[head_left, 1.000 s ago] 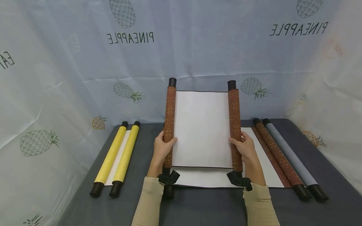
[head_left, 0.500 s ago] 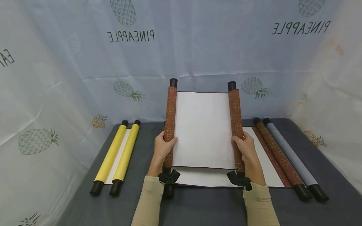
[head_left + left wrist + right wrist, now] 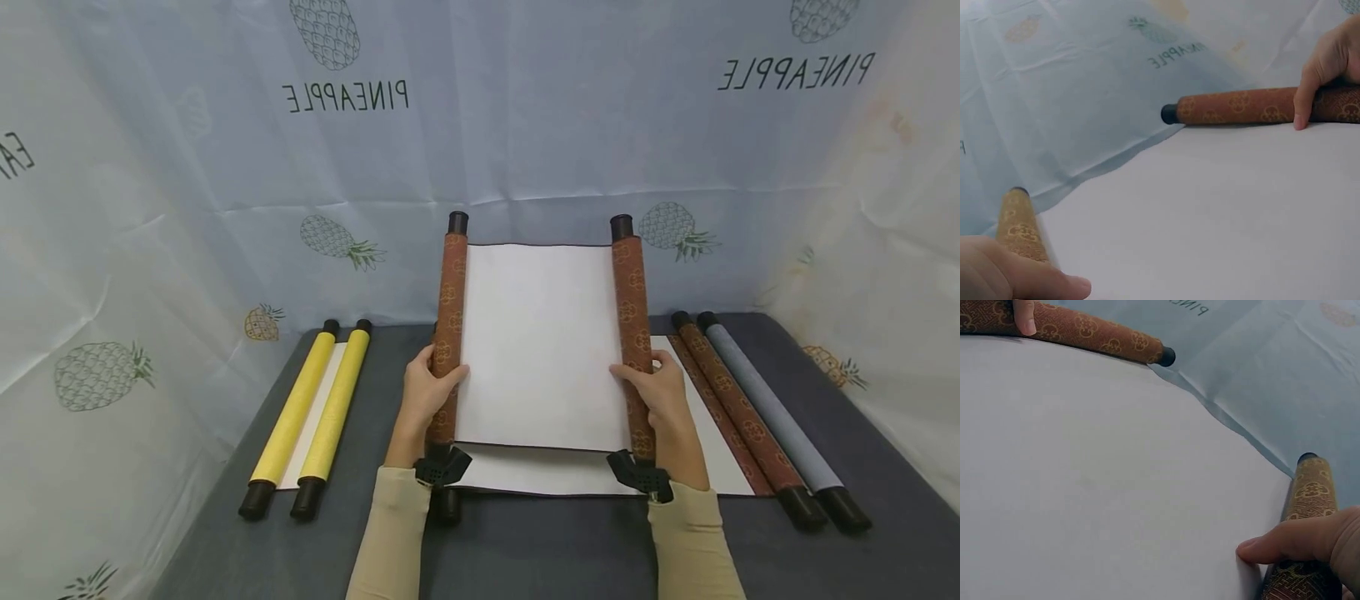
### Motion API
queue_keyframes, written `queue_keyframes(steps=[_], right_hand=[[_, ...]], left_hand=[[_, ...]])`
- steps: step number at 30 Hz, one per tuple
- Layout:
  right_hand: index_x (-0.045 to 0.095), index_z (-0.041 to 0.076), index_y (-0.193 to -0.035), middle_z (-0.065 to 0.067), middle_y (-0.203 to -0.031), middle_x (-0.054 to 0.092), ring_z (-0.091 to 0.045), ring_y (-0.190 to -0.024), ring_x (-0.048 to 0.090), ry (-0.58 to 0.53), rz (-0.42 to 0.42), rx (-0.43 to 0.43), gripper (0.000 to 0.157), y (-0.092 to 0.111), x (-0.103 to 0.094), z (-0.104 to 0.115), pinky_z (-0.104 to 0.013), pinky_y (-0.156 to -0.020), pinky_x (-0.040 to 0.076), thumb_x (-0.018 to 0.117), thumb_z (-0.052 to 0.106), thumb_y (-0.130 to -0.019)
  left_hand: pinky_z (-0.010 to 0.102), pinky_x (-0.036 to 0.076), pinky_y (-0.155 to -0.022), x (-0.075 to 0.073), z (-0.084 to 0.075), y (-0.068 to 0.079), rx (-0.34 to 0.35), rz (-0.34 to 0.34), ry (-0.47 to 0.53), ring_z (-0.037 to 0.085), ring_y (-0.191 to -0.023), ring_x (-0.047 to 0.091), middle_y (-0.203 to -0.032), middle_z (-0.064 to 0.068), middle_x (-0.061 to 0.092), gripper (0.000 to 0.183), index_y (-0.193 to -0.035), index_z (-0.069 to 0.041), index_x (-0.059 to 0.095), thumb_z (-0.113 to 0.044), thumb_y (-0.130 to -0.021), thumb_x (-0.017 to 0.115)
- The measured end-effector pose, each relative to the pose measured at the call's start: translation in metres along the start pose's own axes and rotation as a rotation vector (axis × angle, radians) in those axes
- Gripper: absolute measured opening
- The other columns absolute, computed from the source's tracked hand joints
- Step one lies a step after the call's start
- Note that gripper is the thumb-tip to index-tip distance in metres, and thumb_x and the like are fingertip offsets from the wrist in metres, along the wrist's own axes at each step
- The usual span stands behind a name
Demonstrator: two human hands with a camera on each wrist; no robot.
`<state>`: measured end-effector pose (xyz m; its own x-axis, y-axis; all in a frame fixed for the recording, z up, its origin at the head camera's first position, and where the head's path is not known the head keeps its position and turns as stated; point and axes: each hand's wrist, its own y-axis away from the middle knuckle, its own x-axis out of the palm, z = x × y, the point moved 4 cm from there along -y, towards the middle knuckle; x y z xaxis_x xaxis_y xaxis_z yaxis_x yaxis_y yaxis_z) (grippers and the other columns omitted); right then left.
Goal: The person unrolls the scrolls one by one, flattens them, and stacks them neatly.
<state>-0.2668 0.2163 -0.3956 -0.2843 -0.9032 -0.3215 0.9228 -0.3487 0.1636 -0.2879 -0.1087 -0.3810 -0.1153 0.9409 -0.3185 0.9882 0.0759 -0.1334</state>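
Note:
Both hands hold up a brown patterned scroll (image 3: 540, 346), partly unrolled, with blank white paper showing between its two rolls. My left hand (image 3: 425, 390) grips the left roll (image 3: 450, 317), its thumb lying over the front near the paper's edge. Around the right roll (image 3: 632, 308) my right hand (image 3: 660, 390) is curled, thumb likewise in front. In the left wrist view the far roll (image 3: 1235, 107) ends in a black knob. The right wrist view has the right thumb (image 3: 1291, 540) across the near roll. Most of the other fingers are hidden behind the rolls.
Beneath the raised scroll another white-papered scroll (image 3: 540, 471) lies on the dark grey table (image 3: 540, 550). A yellow scroll (image 3: 333, 408), partly open, lies at left. Brown (image 3: 742, 408) and grey (image 3: 776, 408) rolls lie at right. Pineapple-print curtains (image 3: 525, 108) enclose the back and sides.
The right hand and right roll have moved slightly to the right, widening the paper between the rolls. The left hand has shifted a little left.

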Motion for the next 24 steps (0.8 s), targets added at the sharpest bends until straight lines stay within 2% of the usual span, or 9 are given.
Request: queue_keyframes(steps=[4, 8, 14, 18, 24], right_hand=[[0.032, -0.002, -0.143, -0.024, -0.132, 0.046, -0.028, -0.107, 0.053, 0.000, -0.005, -0.010, 0.067, -0.0014, -0.0020, 0.0001, -0.033, -0.082, 0.045, 0.063, 0.023, -0.089], [0.032, -0.002, -0.144, -0.024, -0.132, 0.045, -0.028, -0.107, 0.052, 0.005, 0.012, -0.012, 0.065, -0.0006, -0.0009, 0.0003, -0.032, -0.081, 0.045, 0.061, 0.023, -0.091], [0.033, -0.003, -0.146, -0.026, -0.139, 0.043, -0.031, -0.112, 0.050, -0.012, 0.020, -0.015, 0.063, 0.0004, 0.0016, -0.0003, -0.036, -0.085, 0.044, 0.055, 0.022, -0.092], [0.035, -0.003, -0.146, -0.026, -0.141, 0.043, -0.033, -0.115, 0.048, -0.013, 0.009, -0.011, 0.062, -0.0002, -0.0002, -0.0019, -0.039, -0.088, 0.042, 0.053, 0.024, -0.093], [0.035, -0.003, -0.146, -0.026, -0.139, 0.046, -0.030, -0.111, 0.051, -0.006, -0.016, -0.003, 0.064, -0.0015, -0.0043, -0.0016, -0.034, -0.083, 0.044, 0.057, 0.024, -0.093]], left_hand=[[0.046, 0.054, -0.087, 0.0009, 0.0003, -0.0013, -0.020, 0.024, 0.003, 0.038, -0.109, 0.062, -0.125, 0.025, 0.059, 0.055, -0.136, 0.003, 0.046, -0.009, -0.087, 0.066], [0.051, 0.050, -0.097, 0.0031, 0.0021, -0.0010, -0.068, 0.046, 0.029, 0.040, -0.119, 0.057, -0.133, 0.025, 0.054, 0.058, -0.142, 0.003, 0.037, -0.009, -0.090, 0.061], [0.053, 0.046, -0.100, 0.0058, 0.0062, -0.0008, -0.124, 0.030, 0.056, 0.040, -0.123, 0.053, -0.135, 0.027, 0.050, 0.058, -0.143, 0.006, 0.032, -0.008, -0.092, 0.056], [0.051, 0.048, -0.097, 0.0041, 0.0077, -0.0009, -0.117, 0.003, 0.051, 0.039, -0.119, 0.056, -0.131, 0.025, 0.054, 0.059, -0.141, 0.005, 0.036, -0.013, -0.090, 0.060], [0.055, 0.044, -0.104, -0.0011, 0.0074, -0.0007, -0.108, -0.034, 0.039, 0.040, -0.130, 0.048, -0.142, 0.026, 0.045, 0.082, -0.147, 0.006, 0.028, -0.021, -0.083, 0.073]])
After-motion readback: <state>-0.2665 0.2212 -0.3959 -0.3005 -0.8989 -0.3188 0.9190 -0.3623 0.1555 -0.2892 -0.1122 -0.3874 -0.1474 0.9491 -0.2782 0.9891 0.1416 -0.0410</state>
